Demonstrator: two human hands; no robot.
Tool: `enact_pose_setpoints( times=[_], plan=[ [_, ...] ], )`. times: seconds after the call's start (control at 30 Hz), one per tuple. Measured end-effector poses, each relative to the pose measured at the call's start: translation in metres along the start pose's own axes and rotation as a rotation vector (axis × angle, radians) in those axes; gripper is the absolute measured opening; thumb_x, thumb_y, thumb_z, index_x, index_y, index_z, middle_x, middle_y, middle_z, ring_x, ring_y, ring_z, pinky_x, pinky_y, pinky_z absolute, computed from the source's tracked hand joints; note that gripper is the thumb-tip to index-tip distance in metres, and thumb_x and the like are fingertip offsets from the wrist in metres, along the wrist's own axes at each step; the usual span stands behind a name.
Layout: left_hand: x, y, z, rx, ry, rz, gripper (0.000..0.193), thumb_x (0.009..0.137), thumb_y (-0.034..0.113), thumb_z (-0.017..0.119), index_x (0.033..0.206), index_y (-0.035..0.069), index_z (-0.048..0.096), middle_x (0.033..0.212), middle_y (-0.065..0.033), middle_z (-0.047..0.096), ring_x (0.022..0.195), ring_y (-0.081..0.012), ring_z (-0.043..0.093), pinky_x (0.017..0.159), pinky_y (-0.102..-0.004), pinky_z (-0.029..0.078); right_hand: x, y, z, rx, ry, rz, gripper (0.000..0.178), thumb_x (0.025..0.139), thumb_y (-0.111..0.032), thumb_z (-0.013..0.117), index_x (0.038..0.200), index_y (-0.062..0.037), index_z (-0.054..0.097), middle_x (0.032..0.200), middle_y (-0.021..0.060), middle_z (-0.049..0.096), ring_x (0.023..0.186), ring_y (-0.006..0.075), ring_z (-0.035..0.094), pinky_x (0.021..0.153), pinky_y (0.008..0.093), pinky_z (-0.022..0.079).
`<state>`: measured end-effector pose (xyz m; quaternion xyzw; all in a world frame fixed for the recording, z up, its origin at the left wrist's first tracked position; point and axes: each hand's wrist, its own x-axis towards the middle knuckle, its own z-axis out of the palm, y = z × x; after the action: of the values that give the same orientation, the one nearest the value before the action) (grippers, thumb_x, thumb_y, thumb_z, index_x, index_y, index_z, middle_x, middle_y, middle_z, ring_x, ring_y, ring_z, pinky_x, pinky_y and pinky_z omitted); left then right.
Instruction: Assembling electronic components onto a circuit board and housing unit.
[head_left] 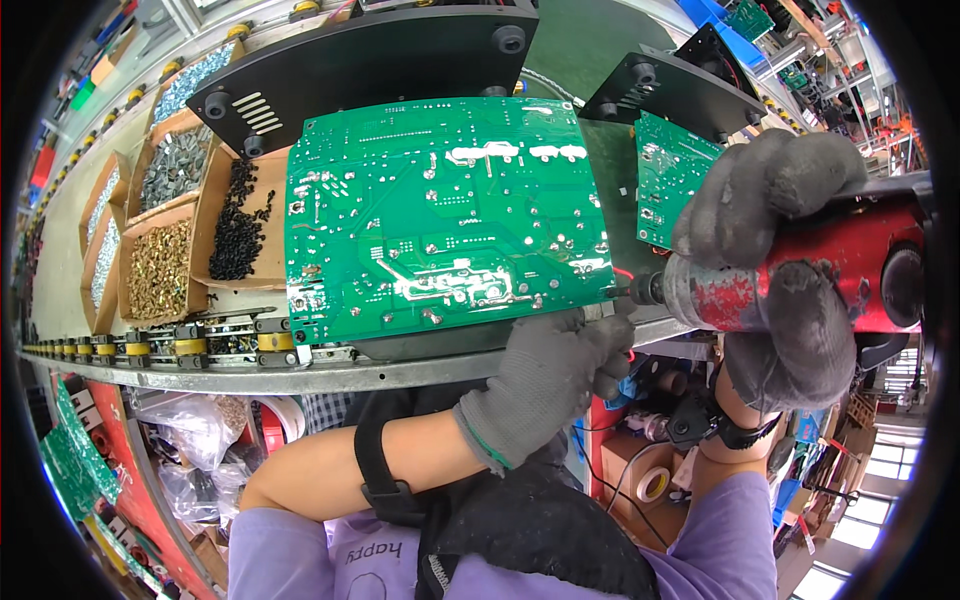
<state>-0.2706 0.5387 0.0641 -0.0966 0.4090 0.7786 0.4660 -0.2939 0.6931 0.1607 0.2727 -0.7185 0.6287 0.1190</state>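
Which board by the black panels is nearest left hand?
The centre green board, lower edge at the left hand; the right board is partly behind the right hand.

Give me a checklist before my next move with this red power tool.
1. Grey-gloved right hand wrapped around the scuffed red power tool: ok.
2. Thin metal bit at the near right corner of the flat green circuit board: ok.
3. Bit seated on a fastener: cannot tell.
4. Grey-gloved left hand well clear of the bit: not ok, fingers close beside it.
5. Small black parts in the brown cardboard tray: ok.
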Motion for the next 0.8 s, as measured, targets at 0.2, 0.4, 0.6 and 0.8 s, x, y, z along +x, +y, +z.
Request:
enact_pose_setpoints(
  times=[0.2,0.4,0.6,0.8],
  plan=[
    [0.003,-0.002,0.003,0.016,0.002,0.056,0.02,0.099,0.017,0.059,0.104,-0.002,0.064,0.08,-0.007,0.065,0.058,-0.0098,0.059,0.053,-0.0215,0.05,-0.002,0.0,0.0,-0.02,0.007,-0.029,0.04,0.085,-0.023,0.07,0.115,-0.0062,0.05,0.084,0.0053,0.054,0.075,0.0168,0.054,0.066,0.0324,0.048],
    [0.0,0.002,0.002,0.096,0.016,-0.05,0.022,0.099,0.018,0.059,0.107,-0.002,0.065,0.081,-0.0064,0.065,0.062,-0.0093,0.06,0.054,-0.0208,0.05,0.004,0.005,0.001,-0.011,-0.023,-0.042,0.039,0.085,-0.023,0.07,0.114,-0.006,0.05,0.084,0.0055,0.054,0.076,0.0169,0.054,0.067,0.0323,0.048],
    [0.001,0.003,0.002,0.082,0.01,-0.033,0.022,0.099,0.018,0.059,0.107,-0.002,0.065,0.081,-0.0063,0.066,0.062,-0.0084,0.059,0.053,-0.0205,0.05,0.003,0.003,0.001,0.099,-0.036,0.035,0.038,0.087,-0.022,0.069,0.114,-0.0058,0.049,0.086,0.0057,0.053,0.077,0.0169,0.053,0.068,0.0318,0.047],
    [0.002,0.0,0.001,0.089,0.022,-0.026,0.023,0.1,0.019,0.059,0.107,-0.003,0.065,0.083,-0.0068,0.066,0.064,-0.009,0.06,0.054,-0.021,0.05,0.0,-0.002,0.01,0.028,0.029,-0.007,0.038,0.085,-0.018,0.071,0.114,-0.0056,0.049,0.086,0.0062,0.053,0.076,0.0176,0.053,0.067,0.0333,0.048]
  ],
)
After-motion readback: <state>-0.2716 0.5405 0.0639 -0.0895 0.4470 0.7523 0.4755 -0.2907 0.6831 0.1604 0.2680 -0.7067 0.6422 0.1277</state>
